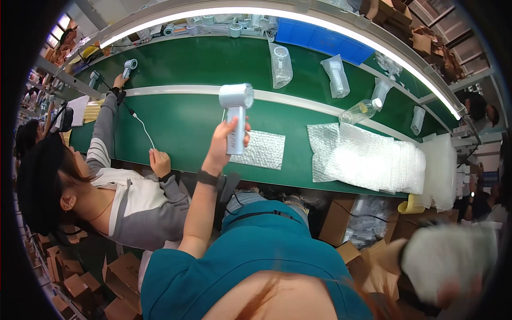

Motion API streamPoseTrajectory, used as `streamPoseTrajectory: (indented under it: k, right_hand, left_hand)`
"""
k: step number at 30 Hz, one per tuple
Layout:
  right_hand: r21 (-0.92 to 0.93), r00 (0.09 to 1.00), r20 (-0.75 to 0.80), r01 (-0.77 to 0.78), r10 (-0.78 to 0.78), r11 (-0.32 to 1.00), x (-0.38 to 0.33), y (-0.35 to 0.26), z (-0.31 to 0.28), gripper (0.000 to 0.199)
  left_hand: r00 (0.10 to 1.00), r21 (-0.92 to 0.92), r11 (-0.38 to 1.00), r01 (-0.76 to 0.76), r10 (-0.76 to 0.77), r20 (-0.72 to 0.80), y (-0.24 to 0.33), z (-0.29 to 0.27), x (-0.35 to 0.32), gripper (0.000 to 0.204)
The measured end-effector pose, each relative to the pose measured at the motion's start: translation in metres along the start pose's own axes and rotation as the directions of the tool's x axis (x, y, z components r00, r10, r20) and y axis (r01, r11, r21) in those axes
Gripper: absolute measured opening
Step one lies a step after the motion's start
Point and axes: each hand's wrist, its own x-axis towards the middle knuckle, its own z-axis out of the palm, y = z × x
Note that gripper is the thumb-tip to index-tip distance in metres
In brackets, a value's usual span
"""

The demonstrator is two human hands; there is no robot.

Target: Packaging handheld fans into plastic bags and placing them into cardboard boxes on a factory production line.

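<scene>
My left hand (220, 144) is closed round the handle of a pale blue-grey handheld fan (236, 96). The fan stands upright in the grip, its round head at the top, above the green worktable. Just behind and right of the handle, a bubble-wrap pouch (264, 150) lies flat on the table. At the lower right a whitish shape (448, 256) is smeared by motion, with a skin-toned patch at its lower edge. I cannot tell whether my right hand is in that blur, nor what its fingers do.
A stack of bubble-wrap pouches (373, 160) covers the table's right part, beside a clear plastic bottle (358, 113). Wrapped fans (281, 66) lie beyond the white rail, before a blue bin (322, 40). On my left, a co-worker's hand (120, 81) holds another fan (129, 65).
</scene>
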Motion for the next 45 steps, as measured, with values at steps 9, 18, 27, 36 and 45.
streamPoseTrajectory:
  k: [9, 18, 27, 36, 45]
  right_hand:
    - [0.568, 0.362, 0.396, -0.819, 0.844, 0.084, -0.1, 0.117, 0.18, 0.065]
    - [0.739, 0.414, 0.673, -0.338, 0.613, -0.583, -0.099, 0.121, 0.142, 0.067]
    - [0.718, 0.29, 0.66, -0.515, 0.693, -0.469, -0.117, 0.116, 0.129, 0.059]
    - [0.147, -0.107, 0.49, -0.968, 0.865, -0.203, -0.249, 0.179, 0.193, 0.056]
    - [-0.687, 0.155, 0.41, -0.596, 0.899, 0.416, -0.242, 0.188, 0.198, 0.052]
  left_hand:
    - [0.944, 0.648, 0.692, -0.319, 0.173, 0.28, -0.033, 0.066, -0.033, 0.072]
    - [0.955, 0.718, 0.632, 0.291, -0.154, -0.252, -0.124, -0.015, 0.026, 0.042]
    - [0.968, 0.943, -0.247, 0.224, 0.166, -0.186, -0.176, -0.024, 0.038, 0.043]
    - [0.912, 0.728, 0.593, 0.344, -0.028, -0.408, -0.161, -0.063, 0.036, 0.019]
    - [0.904, 0.839, 0.421, 0.346, 0.091, -0.418, -0.123, -0.041, 0.023, 0.012]
